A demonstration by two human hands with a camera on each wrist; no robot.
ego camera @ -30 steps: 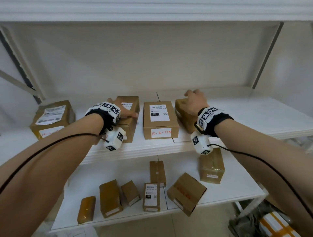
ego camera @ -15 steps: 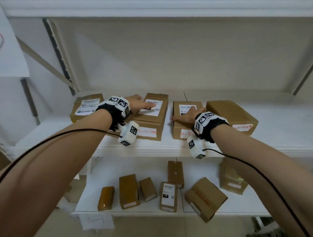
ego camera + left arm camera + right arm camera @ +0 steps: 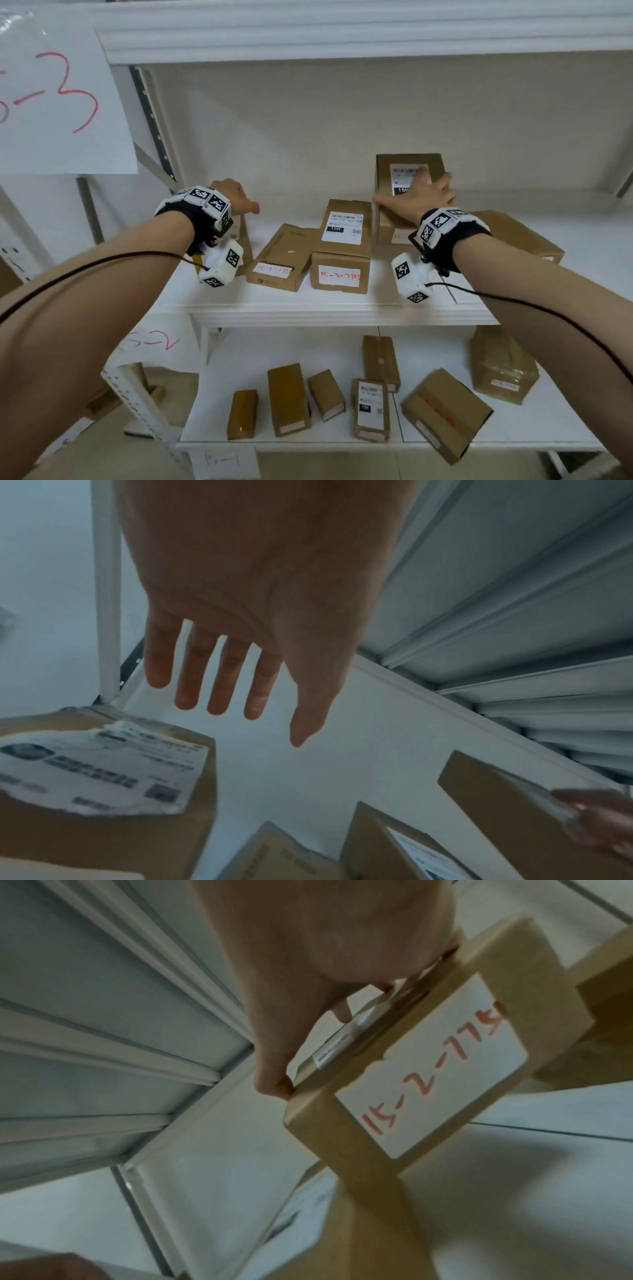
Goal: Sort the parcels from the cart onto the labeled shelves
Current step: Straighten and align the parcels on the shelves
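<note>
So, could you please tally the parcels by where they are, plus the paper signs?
Parcel in right hand: 1
Parcels on upper shelf: 4
Parcels on lower shelf: 7
Paper signs: 3
Total: 15

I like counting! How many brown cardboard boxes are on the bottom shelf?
7 brown cardboard boxes: four along the front, one behind them, two bigger ones right. The right arm may hide more.

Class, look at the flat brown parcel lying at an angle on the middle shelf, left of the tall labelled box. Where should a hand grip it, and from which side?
Take the flat parcel by its two long edges near the front end, coming from the shelf's open front. It lies low and slanted; its right edge sits close against the labelled box, so its front end is probably the easiest part to reach. The left hand hovers open nearby.
</note>
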